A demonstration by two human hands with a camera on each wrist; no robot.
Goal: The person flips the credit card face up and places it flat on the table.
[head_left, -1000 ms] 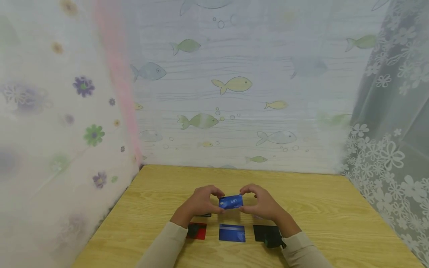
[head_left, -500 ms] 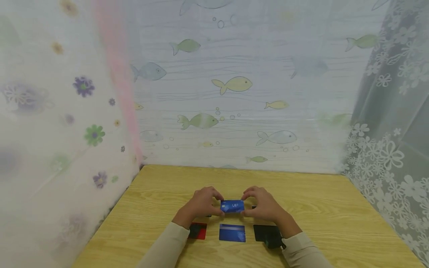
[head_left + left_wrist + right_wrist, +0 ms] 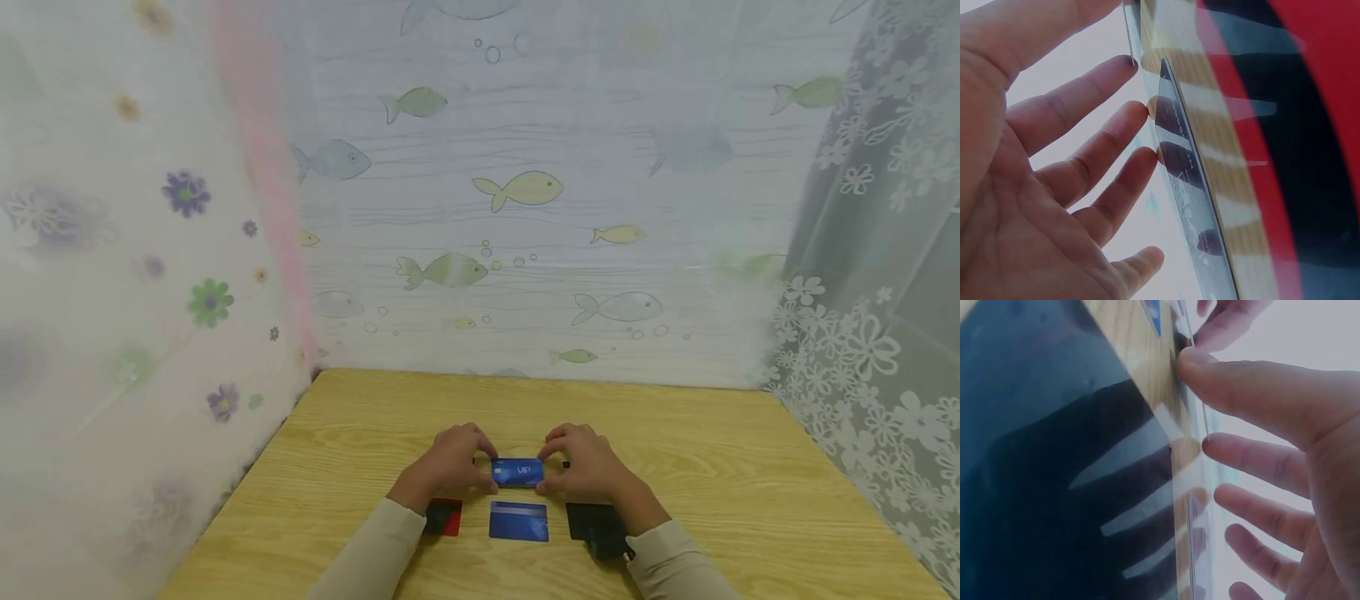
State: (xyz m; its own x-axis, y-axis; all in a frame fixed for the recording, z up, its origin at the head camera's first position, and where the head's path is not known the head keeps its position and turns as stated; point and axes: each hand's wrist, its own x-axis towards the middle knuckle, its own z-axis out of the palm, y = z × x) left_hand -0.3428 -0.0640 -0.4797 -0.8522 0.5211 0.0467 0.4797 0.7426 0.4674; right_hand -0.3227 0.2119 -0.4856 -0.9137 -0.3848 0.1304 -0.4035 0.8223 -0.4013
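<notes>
A blue card marked VIP [image 3: 517,472], with a chip at its left, lies level just over or on the table above a second blue card; I cannot tell whether it touches the wood. My left hand [image 3: 453,458] holds its left end between thumb and forefinger. At the right end, my right hand [image 3: 588,462] pinches it the same way. In both wrist views the other fingers [image 3: 1116,134] are spread, their tips at or near the tabletop. A dark card [image 3: 1188,206] lies under the left hand's fingers. Beneath the right hand, another card is mostly hidden.
In the near row lie a red card with a black stripe [image 3: 452,518], the blue striped card [image 3: 518,522] and a black card [image 3: 581,521]. Dark wrist cameras cover parts of the outer two. The wooden table [image 3: 720,467] meets a fish-patterned curtain [image 3: 525,250] behind.
Both hands have lowered the VIP card toward the table and closer to the blue striped card. It was slightly tilted and now sits straight. The near-row cards have stayed put.
</notes>
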